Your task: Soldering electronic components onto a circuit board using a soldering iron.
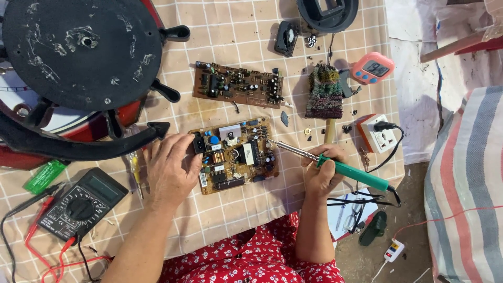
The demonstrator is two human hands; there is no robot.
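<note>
1. While the left hand (168,166) lies flat, fingers spread and open, on the checked cloth (251,31), its fingertips press the left edge of the near circuit board (236,154) by the black socket at that edge; it grips nothing, only steadies the board.
2. The right hand (322,173) is closed around the green handle of a soldering iron (335,166); the metal shaft slants up and to the left, and its tip meets the right edge of the near circuit board, among the small parts there; the iron's black cord trails off to the right.
3. The near circuit board lies flat on the cloth between the two hands, just in front of the person's red flowered garment (262,257).
4. A second, longer circuit board (238,85) lies beyond it, apart from both hands.
5. A black multimeter (83,202) with red and black leads sits to the left of the left hand; a large black round base (78,47) fills the far left corner.
6. A knitted cloth bundle (325,91), a pink timer (372,68) and a white socket block (380,133) with a plug in it lie to the right, beyond the right hand.
</note>
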